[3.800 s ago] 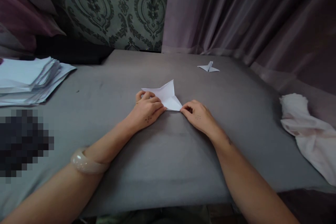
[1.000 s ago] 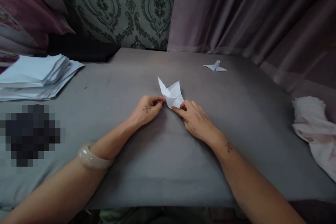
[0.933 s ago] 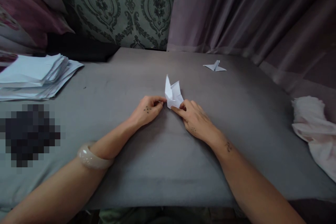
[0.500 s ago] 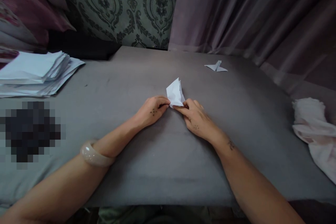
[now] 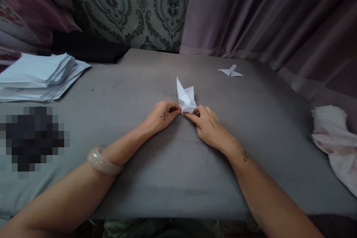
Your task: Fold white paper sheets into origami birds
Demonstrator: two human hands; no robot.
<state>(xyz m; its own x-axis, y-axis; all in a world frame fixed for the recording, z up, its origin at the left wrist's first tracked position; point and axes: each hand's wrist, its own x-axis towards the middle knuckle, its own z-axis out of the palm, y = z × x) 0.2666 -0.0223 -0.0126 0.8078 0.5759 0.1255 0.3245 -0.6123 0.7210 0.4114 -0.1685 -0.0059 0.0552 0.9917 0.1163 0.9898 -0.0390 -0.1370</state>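
A piece of folded white paper stands between my hands near the middle of the grey-covered surface. One long narrow point of it rises at the left, and a wider flap spreads to the right. My left hand pinches its lower left corner between thumb and fingers. At the lower right edge, my right hand grips the paper, its thumb along the bottom. The right fingertips are partly hidden behind the paper. A pale bangle circles my left forearm.
A small folded paper figure lies at the back right. Stacked white paper sheets are at the left, with a blurred-out dark patch below. Pinkish-white cloth lies at the right edge. Curtains hang behind.
The folded paper has opened out: a tall point now stands at its left and a flap spreads right. Both hands keep nearly the same place and grip.
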